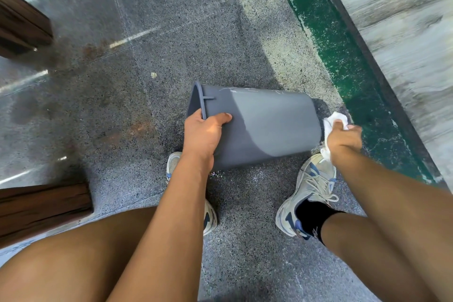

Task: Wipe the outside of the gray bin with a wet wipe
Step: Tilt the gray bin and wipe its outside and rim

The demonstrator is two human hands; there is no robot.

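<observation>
The gray bin is held on its side above the floor, its open mouth to the left and its bottom to the right. My left hand grips the rim at the mouth, fingers inside and thumb on the outer wall. My right hand is closed on a crumpled white wet wipe, pressed against the bin's bottom end at the right. Faint wet streaks show along the bin's upper side.
Speckled gray stone floor lies below. Dark wooden furniture parts stand at far left and lower left. A green painted strip and a pale wall run along the right. My two sneakers stand under the bin.
</observation>
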